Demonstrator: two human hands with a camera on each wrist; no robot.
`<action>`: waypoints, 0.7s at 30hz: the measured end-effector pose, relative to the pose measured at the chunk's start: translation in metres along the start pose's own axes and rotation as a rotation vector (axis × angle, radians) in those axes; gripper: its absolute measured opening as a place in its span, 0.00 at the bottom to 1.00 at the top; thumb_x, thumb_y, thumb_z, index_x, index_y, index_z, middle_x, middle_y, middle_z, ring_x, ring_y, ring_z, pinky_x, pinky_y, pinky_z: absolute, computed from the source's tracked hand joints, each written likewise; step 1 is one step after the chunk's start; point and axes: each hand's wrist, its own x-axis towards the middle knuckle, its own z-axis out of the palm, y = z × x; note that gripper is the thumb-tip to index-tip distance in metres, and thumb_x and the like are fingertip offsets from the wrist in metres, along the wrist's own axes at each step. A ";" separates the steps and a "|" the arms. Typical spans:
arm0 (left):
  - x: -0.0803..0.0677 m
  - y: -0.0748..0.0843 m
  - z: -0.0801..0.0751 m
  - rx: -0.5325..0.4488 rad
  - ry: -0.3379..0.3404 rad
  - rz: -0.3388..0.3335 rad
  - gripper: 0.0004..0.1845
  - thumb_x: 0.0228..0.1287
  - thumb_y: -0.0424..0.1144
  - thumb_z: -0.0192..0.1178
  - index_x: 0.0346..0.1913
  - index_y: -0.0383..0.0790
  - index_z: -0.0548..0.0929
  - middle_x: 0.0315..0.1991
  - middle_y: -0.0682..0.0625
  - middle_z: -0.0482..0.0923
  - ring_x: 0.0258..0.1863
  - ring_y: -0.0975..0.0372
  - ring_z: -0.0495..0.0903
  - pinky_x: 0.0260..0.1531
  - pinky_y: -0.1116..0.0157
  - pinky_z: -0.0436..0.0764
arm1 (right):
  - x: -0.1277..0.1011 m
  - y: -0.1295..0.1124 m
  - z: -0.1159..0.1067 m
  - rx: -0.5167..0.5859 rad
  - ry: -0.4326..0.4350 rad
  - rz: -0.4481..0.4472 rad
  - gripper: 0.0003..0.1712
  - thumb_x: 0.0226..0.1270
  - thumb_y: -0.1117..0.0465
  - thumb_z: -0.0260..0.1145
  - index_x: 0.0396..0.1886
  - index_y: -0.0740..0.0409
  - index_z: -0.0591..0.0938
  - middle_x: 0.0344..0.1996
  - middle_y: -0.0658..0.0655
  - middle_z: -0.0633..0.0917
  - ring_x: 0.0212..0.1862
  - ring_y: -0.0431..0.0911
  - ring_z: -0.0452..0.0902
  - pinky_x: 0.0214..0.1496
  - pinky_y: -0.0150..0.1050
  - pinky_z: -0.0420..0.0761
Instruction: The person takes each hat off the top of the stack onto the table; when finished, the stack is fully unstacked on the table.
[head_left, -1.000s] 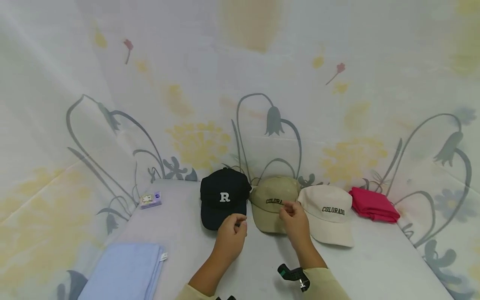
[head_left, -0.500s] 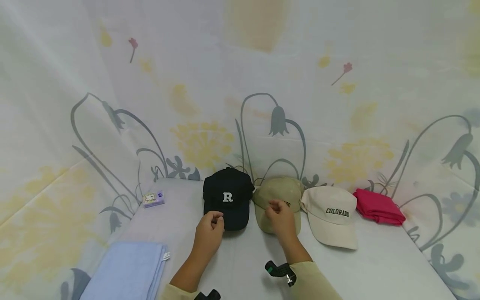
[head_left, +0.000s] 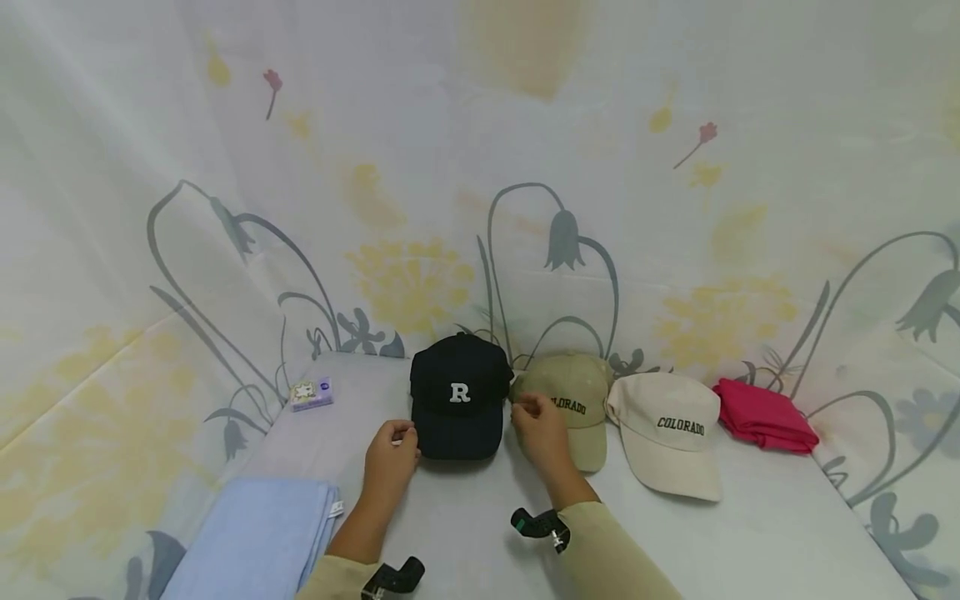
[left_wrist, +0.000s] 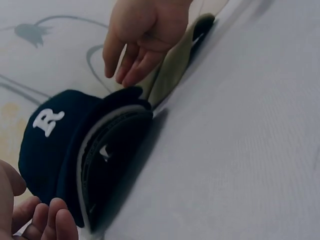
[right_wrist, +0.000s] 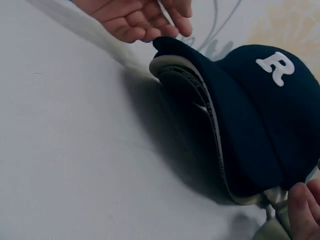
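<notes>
A black cap [head_left: 459, 400] with a white R lies on the grey table [head_left: 465, 517], brim toward me. My left hand [head_left: 393, 442] hovers at the brim's left edge, fingers loosely curled and holding nothing; in the right wrist view its fingertips [right_wrist: 165, 27] sit right at the brim corner of the black cap [right_wrist: 260, 115]. My right hand [head_left: 534, 421] hangs by the brim's right edge, partly over a khaki COLORADO cap [head_left: 573, 400]. The left wrist view shows the right hand [left_wrist: 135, 45] relaxed just above the black cap [left_wrist: 75, 145].
A cream COLORADO cap [head_left: 667, 429] and a folded red cloth [head_left: 765, 412] lie to the right. A small lilac box [head_left: 311, 393] sits at the back left and a folded light-blue towel [head_left: 247, 542] at the front left. Floral fabric walls enclose the table.
Both hands have moved left: the left from the black cap's brim front to its left edge, the right from over the khaki cap to the black cap's right edge.
</notes>
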 end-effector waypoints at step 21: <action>0.005 -0.014 -0.006 -0.096 -0.058 -0.099 0.25 0.78 0.40 0.58 0.70 0.30 0.73 0.56 0.36 0.82 0.37 0.62 0.84 0.39 0.70 0.84 | 0.007 0.000 0.029 -0.006 0.005 -0.017 0.21 0.75 0.68 0.64 0.64 0.69 0.78 0.53 0.69 0.85 0.59 0.60 0.81 0.57 0.49 0.83</action>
